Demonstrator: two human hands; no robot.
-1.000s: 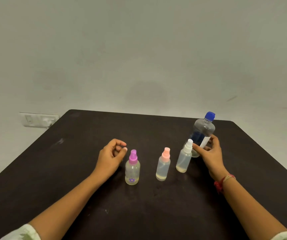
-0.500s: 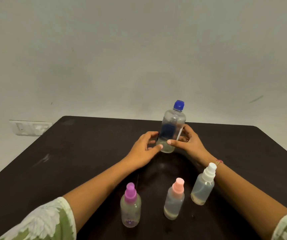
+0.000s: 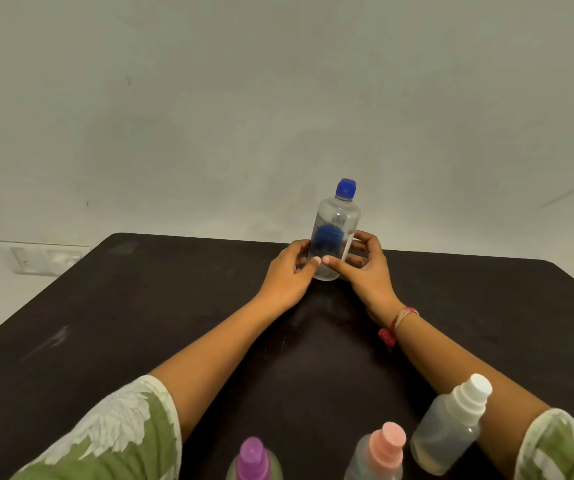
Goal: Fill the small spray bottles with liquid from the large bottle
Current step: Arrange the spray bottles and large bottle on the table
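Note:
The large clear bottle [image 3: 334, 233] with a blue cap stands upright near the far edge of the dark table [image 3: 140, 323]. My left hand [image 3: 287, 275] grips its lower left side and my right hand [image 3: 367, 268] grips its lower right side, with both thumbs meeting on the front. Three small spray bottles stand at the near edge: one with a purple cap [image 3: 252, 459], one with a pink cap [image 3: 384, 448] and one with a white cap [image 3: 451, 426]. The white-capped bottle holds a little liquid at its bottom.
A white wall socket [image 3: 44, 258] sits on the wall left of the table. The table's far edge runs just behind the large bottle. A red thread band is on my right wrist [image 3: 394, 327].
Both hands left the small spray bottles and reached forward to the large bottle. My left hand closed round it beside my right. The view tipped so the small bottles slid to the bottom edge.

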